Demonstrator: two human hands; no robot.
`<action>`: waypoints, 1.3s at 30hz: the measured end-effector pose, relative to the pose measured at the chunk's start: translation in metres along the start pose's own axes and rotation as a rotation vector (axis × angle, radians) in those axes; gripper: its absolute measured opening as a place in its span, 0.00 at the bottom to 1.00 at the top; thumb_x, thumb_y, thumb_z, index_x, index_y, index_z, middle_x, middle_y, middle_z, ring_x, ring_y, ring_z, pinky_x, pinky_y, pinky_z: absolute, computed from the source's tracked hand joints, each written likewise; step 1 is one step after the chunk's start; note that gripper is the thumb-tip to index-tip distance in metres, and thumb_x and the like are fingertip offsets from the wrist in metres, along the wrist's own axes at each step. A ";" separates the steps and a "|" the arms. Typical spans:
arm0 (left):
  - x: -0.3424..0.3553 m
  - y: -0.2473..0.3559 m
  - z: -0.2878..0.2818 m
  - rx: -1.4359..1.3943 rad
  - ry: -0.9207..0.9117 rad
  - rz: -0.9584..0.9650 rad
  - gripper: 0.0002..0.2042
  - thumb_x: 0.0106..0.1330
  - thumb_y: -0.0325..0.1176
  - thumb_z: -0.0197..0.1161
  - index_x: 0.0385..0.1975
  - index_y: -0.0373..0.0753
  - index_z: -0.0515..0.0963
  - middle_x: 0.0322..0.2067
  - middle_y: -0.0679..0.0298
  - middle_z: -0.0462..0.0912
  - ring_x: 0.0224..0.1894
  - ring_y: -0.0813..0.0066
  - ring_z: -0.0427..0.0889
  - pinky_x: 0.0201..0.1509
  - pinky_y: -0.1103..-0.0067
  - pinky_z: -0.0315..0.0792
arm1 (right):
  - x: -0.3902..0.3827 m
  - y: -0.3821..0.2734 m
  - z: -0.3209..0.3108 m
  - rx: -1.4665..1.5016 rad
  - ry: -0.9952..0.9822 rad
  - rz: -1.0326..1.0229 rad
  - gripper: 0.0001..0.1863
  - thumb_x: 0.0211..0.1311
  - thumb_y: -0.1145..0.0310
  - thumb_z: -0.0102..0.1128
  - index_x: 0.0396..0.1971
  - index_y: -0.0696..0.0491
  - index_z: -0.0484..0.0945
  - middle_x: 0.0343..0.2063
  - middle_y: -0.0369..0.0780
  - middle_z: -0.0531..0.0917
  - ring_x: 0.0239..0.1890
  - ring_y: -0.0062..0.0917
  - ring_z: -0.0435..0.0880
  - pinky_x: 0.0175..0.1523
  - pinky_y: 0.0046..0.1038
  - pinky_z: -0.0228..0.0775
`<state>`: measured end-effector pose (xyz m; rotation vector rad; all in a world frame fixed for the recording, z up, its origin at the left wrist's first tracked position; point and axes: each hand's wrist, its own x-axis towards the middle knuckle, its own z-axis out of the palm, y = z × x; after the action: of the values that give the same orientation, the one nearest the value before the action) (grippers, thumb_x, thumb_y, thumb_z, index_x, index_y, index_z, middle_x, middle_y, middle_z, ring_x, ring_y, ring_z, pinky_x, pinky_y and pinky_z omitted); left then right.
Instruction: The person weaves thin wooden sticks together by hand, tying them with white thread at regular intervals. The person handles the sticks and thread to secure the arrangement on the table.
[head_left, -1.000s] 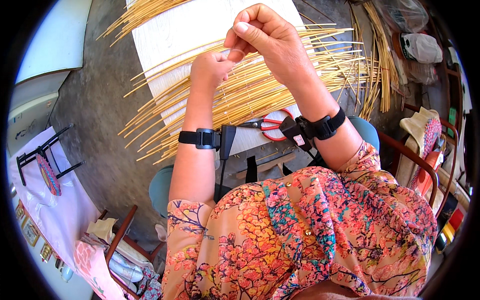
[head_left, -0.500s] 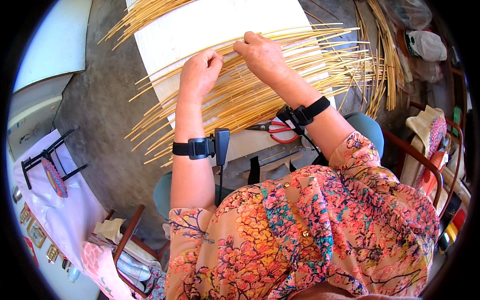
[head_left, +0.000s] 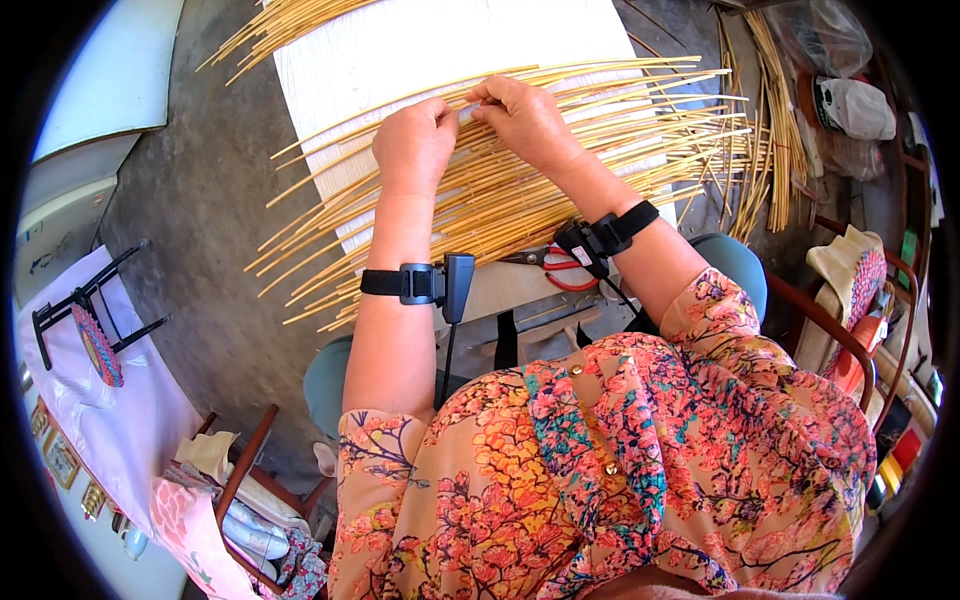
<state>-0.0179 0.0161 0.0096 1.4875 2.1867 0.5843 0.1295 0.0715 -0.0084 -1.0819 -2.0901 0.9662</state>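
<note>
Long yellow reeds (head_left: 520, 205) lie side by side across a white board (head_left: 345, 60), forming a loose mat with uneven ends. Near its far side my left hand (head_left: 412, 148) is closed, fingertips pinched over the reeds. To its right, my right hand (head_left: 525, 120) also pinches, thumb and forefinger pointing toward the left hand. Whatever sits between the fingertips is too small to make out. One slightly separate reed (head_left: 370, 112) runs along the far side, passing by both hands. Both wrists wear black straps with small boxes.
Red-handled scissors (head_left: 572, 272) lie at the board's near edge. More reeds (head_left: 275, 40) rest at the far left, and a bundle (head_left: 785, 140) stands on the floor at right. Wooden chairs (head_left: 835, 330) flank me. Plastic bags (head_left: 855, 108) sit far right.
My hands have come closer together and slightly nearer to me. The left moved right; the right lowered a little. Both still pinch over the far side of the reeds.
</note>
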 end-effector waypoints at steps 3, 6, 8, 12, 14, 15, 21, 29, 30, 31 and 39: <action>0.000 0.003 0.002 0.112 0.004 0.059 0.07 0.54 0.39 0.61 0.22 0.45 0.82 0.20 0.56 0.81 0.26 0.55 0.80 0.29 0.66 0.73 | 0.000 -0.002 0.003 0.071 0.044 0.072 0.07 0.52 0.71 0.62 0.31 0.56 0.80 0.30 0.45 0.83 0.31 0.40 0.82 0.37 0.33 0.74; -0.002 0.005 0.001 0.170 0.025 0.091 0.07 0.55 0.39 0.60 0.23 0.46 0.83 0.20 0.56 0.81 0.24 0.56 0.80 0.29 0.69 0.72 | 0.002 -0.005 0.002 0.156 0.005 0.194 0.06 0.57 0.70 0.61 0.33 0.56 0.80 0.28 0.42 0.83 0.25 0.29 0.81 0.31 0.27 0.73; -0.002 0.008 -0.002 0.196 0.021 0.077 0.07 0.54 0.39 0.60 0.22 0.46 0.82 0.20 0.56 0.81 0.24 0.56 0.79 0.29 0.69 0.72 | 0.002 -0.013 -0.004 0.279 -0.063 0.362 0.07 0.62 0.70 0.59 0.35 0.57 0.78 0.24 0.36 0.81 0.18 0.15 0.77 0.23 0.19 0.70; -0.002 0.010 -0.005 0.133 0.023 0.019 0.07 0.53 0.38 0.61 0.21 0.44 0.82 0.19 0.57 0.81 0.23 0.58 0.80 0.29 0.70 0.72 | 0.007 -0.008 -0.011 0.404 0.014 0.455 0.07 0.66 0.68 0.54 0.39 0.56 0.74 0.27 0.37 0.81 0.20 0.17 0.80 0.24 0.19 0.73; -0.002 0.012 -0.008 0.028 0.020 -0.037 0.07 0.52 0.38 0.62 0.19 0.43 0.81 0.18 0.56 0.80 0.23 0.57 0.79 0.29 0.69 0.72 | 0.010 -0.008 -0.016 0.493 0.039 0.523 0.08 0.67 0.67 0.52 0.40 0.56 0.72 0.28 0.38 0.81 0.21 0.19 0.81 0.24 0.20 0.74; -0.001 0.012 -0.010 -0.073 0.007 -0.065 0.08 0.51 0.38 0.62 0.19 0.43 0.81 0.18 0.57 0.80 0.23 0.58 0.79 0.29 0.69 0.72 | 0.012 -0.008 -0.017 0.505 0.030 0.554 0.09 0.68 0.67 0.50 0.41 0.56 0.71 0.28 0.39 0.81 0.22 0.19 0.81 0.24 0.20 0.74; 0.007 0.005 -0.019 -0.131 -0.179 -0.160 0.08 0.51 0.40 0.65 0.21 0.42 0.80 0.17 0.58 0.80 0.22 0.61 0.79 0.28 0.71 0.72 | 0.013 -0.009 -0.021 0.516 0.006 0.626 0.09 0.70 0.66 0.46 0.42 0.56 0.68 0.29 0.42 0.81 0.22 0.21 0.82 0.23 0.20 0.74; -0.003 0.012 0.010 0.028 0.064 0.149 0.06 0.53 0.34 0.68 0.29 0.44 0.80 0.13 0.67 0.74 0.17 0.72 0.73 0.23 0.76 0.67 | 0.014 -0.006 -0.021 0.521 0.011 0.637 0.09 0.70 0.66 0.47 0.41 0.55 0.69 0.29 0.41 0.81 0.23 0.21 0.82 0.24 0.20 0.74; -0.003 0.010 0.014 0.022 0.104 0.161 0.06 0.52 0.33 0.68 0.29 0.44 0.80 0.14 0.67 0.74 0.17 0.71 0.74 0.23 0.76 0.67 | 0.013 -0.007 -0.021 0.520 0.010 0.637 0.09 0.70 0.66 0.47 0.41 0.55 0.69 0.29 0.41 0.81 0.23 0.21 0.82 0.24 0.20 0.74; -0.003 0.009 0.017 0.016 0.144 0.172 0.06 0.52 0.32 0.68 0.29 0.44 0.80 0.14 0.67 0.75 0.17 0.71 0.75 0.23 0.75 0.67 | 0.013 -0.007 -0.021 0.518 0.009 0.636 0.09 0.70 0.66 0.47 0.41 0.55 0.69 0.29 0.41 0.81 0.23 0.21 0.83 0.24 0.20 0.75; 0.001 0.013 0.011 0.015 0.275 0.231 0.08 0.49 0.26 0.66 0.29 0.47 0.83 0.24 0.67 0.78 0.33 0.67 0.76 0.37 0.73 0.72 | 0.012 -0.003 -0.021 0.568 0.054 0.597 0.08 0.66 0.69 0.50 0.39 0.57 0.70 0.25 0.43 0.81 0.21 0.24 0.83 0.22 0.22 0.76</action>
<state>-0.0021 0.0227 0.0083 1.7730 2.2345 0.8986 0.1384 0.0870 0.0083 -1.4046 -1.3112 1.6584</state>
